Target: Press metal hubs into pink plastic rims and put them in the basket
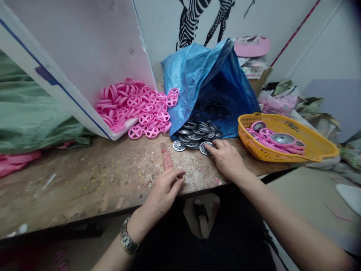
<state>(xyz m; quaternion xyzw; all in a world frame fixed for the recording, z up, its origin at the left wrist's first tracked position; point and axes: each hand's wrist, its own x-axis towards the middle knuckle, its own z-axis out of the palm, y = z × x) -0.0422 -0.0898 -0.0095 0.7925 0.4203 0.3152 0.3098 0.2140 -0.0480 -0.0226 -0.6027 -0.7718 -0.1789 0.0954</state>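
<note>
one silver disc [204, 148] we are touching, right hand [228, 159] before the blue bag [184, 69], left hand [166, 189] hovering half-curled, both grips unclear.

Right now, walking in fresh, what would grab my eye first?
Probably the heap of bright pink spoked rings left of centre, spilling from the white box onto the table. Next comes the shiny blue bag beside it, with dark, silvery discs piled at its mouth, where the right hand touches one. The yellow basket on the right and the zebra on the wall behind also stand out.
</note>
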